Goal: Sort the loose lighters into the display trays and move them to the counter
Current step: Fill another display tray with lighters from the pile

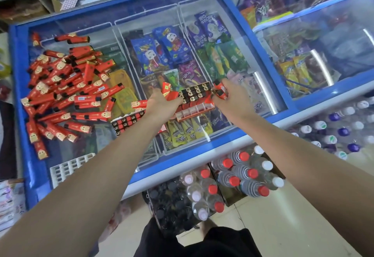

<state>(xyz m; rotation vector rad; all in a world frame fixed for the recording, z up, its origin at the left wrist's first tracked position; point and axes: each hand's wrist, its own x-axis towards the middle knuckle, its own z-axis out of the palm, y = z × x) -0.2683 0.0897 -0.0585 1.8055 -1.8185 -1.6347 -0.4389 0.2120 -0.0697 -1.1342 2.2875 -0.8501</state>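
because the red plastic display tray (194, 105) is held up off the glass lid of the blue chest freezer (232, 141), it could tip, and the black-topped lighters standing in its back rows (194, 94) could slide out. its front row of little slots looks empty, so it may be heavier at the back. the glass is smooth, so anything dropped may skid away.

from the head view, both arms reach forward over the freezer. the left hand (162, 103) grips the left end of the tray, with its fingers curled round a few loose red lighters (169, 92) too. that is a lot for one hand, and one could slip. the right hand (224, 100) is at the tray's right end, fingers pinching one small red lighter (219, 91) near the top corner.

a big pile of loose red lighters (60, 95) lies on the glass to the left. another filled tray (128, 121) sits just under the left wrist. a white empty tray (68, 167) lies near the freezer's front edge.
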